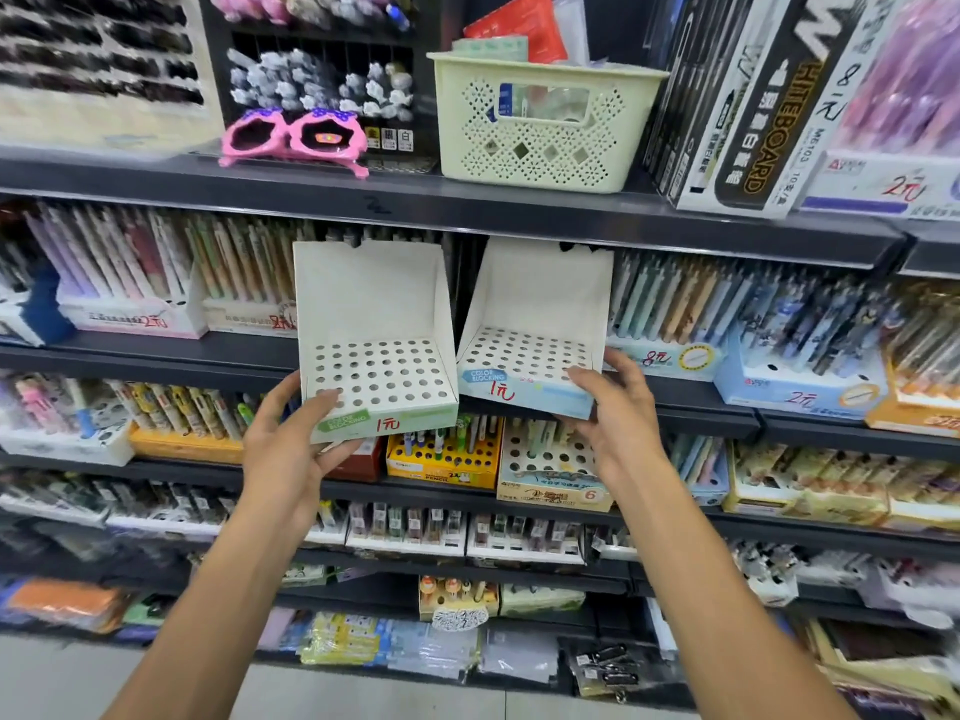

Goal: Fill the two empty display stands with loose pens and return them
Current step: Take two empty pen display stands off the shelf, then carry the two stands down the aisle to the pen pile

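Note:
I hold two empty white cardboard display stands in front of the shelves. My left hand grips the green-fronted stand by its lower left corner, thumb on the perforated tray, fingers underneath. My right hand grips the blue-fronted stand at its lower right corner, thumb on the front edge. Both stands show rows of round holes with no pens in them and a red "1元" mark on the front. They hang side by side, nearly touching, tilted slightly apart.
Dark shelves packed with full pen displays run across the whole view. Above stand a pale yellow basket, pink glasses and whiteboard marker boxes. A partly filled yellow stand sits below the held stands. Grey floor lies at the bottom.

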Available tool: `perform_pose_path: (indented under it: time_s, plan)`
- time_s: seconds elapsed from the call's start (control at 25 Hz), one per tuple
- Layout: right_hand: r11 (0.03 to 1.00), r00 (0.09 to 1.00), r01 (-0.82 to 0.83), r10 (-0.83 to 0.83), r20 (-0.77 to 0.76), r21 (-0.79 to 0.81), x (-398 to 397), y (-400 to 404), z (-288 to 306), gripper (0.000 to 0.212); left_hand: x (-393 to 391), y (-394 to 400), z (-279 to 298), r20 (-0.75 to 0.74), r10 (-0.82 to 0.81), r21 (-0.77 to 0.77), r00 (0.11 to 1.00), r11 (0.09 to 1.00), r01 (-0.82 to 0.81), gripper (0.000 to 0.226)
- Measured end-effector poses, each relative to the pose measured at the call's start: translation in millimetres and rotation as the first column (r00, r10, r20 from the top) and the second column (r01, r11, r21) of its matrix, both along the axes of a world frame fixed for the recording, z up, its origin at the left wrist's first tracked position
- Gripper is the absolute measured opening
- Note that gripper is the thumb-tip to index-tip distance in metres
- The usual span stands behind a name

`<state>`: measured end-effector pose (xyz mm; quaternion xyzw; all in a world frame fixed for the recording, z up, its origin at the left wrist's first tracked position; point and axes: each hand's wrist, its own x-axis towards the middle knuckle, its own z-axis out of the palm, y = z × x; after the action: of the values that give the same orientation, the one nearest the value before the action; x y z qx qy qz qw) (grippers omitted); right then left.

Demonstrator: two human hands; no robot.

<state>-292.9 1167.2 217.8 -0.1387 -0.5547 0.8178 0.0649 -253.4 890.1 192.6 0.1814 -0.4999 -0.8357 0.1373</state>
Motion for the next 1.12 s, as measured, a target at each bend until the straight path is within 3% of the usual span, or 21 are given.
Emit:
perform_pose_path:
  time_s: [0.12,0.36,0.6,0.8,0.96,1.12]
  plan:
    - [0.989,0.996,0.087,-0.089,-0.009,-0.119,36.0,24.4,-7.8,0.042,5.0,12.7,1.2,-0.016,-0.076,-0.020,0.997,0.997,0.075,0.048]
    - [0.938,0.957,0.289,-0.286,0.047,-0.192,110.4,91.4,-25.7,0.043,15.2,73.6,-5.3,-0.023,-0.300,-0.048,0.954,0.953,0.298,0.044]
    - [0.801,0.827,0.562,-0.539,0.162,-0.203,187.7,156.8,-45.5,0.043,27.1,162.3,-17.6,0.011,-0.559,-0.032,0.829,0.829,0.559,0.036]
    - [0.602,0.650,0.757,-0.732,0.202,-0.253,252.1,180.7,-63.1,0.043,37.3,231.7,-36.5,0.049,-0.721,0.000,0.691,0.692,0.722,0.036]
    - [0.445,0.511,0.854,-0.814,0.276,-0.268,308.1,191.7,-80.7,0.028,47.0,281.1,-61.1,0.115,-0.804,0.065,0.584,0.593,0.803,0.036]
    - [0.245,0.340,0.926,-0.873,0.349,-0.289,363.8,215.4,-107.9,0.025,68.0,336.6,-90.0,0.186,-0.853,0.066,0.488,0.506,0.860,0.048]
